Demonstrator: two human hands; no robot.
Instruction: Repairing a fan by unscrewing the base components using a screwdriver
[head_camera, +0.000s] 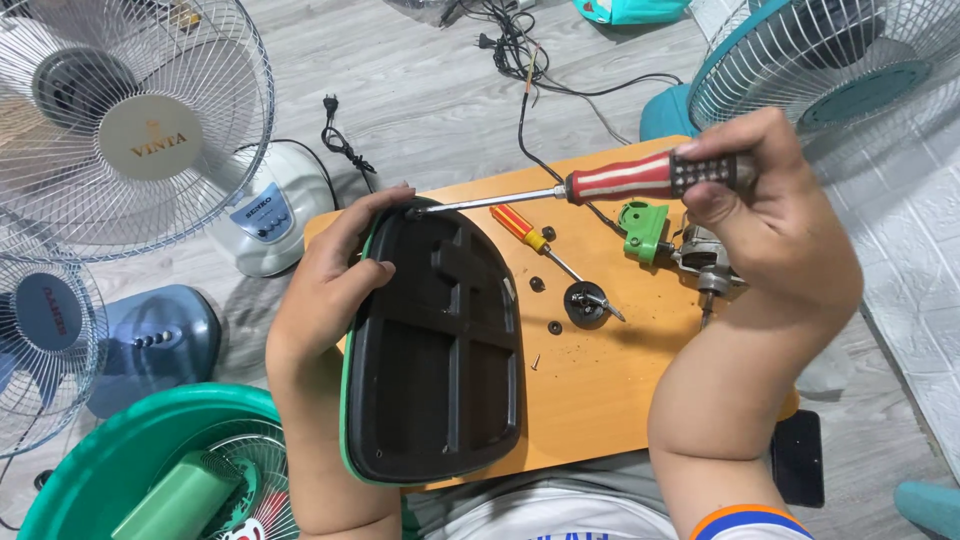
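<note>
Grey floor surrounds my small wooden tabletop (590, 400). My left hand (325, 285) wraps the black fan base (435, 345) at 9 o'clock; my right hand (770, 215) clenches the red screwdriver (620, 178). Its tip sits at the base's top corner and, I judge, could slip toward my fingers.

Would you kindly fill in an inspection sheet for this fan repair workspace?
Surface: small orange wooden board on grey floor.
Job's things: black ribbed plastic fan base, underside up; red-handled screwdriver, tip at the base's top edge.
Clutter: small orange screwdriver, green plastic part, motor, loose screws.
Grippers: left hand steadies the base; right hand grips the screwdriver.
Cables: black cords on floor.
Surroundings: several fans, green tub.
</note>
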